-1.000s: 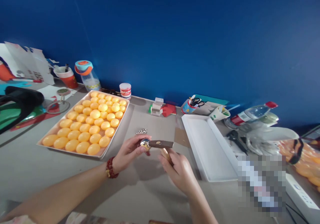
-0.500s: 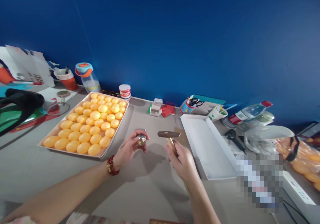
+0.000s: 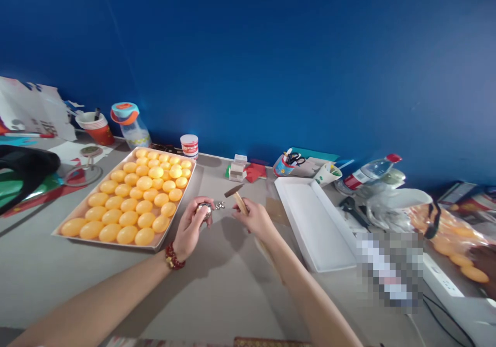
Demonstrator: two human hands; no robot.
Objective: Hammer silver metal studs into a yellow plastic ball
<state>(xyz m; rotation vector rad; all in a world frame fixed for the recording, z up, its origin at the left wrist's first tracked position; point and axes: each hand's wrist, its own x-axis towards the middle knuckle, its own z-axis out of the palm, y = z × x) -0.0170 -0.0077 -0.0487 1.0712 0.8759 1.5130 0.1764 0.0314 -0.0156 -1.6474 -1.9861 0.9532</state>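
Note:
My left hand [image 3: 189, 229], with a dark red bead bracelet [image 3: 174, 258] at the wrist, is closed around a shiny silver round object [image 3: 205, 210]. A knobbly silver piece [image 3: 219, 205] sticks out from it to the right; its exact kind is unclear. My right hand [image 3: 258, 219] grips a hammer [image 3: 233, 191] by its pale wooden handle. The dark hammer head points up and left, just above and right of the silver object, apart from it. Both hands are over the grey table [image 3: 220, 295].
To the left lies a shallow box [image 3: 163, 246] of orange balls. A white tray [image 3: 329, 243] stands on the right, beside a bottle [image 3: 368, 174], black-handled tool [image 3: 354, 212] and power strip [image 3: 444, 277]. Behind are a small white box [image 3: 237, 168], pen holder [image 3: 284, 166] and lidded tub [image 3: 189, 145].
The hammer has moved left and up, its head now tilted. My left hand has shifted left and turned, so the knobbly piece now shows to the right.

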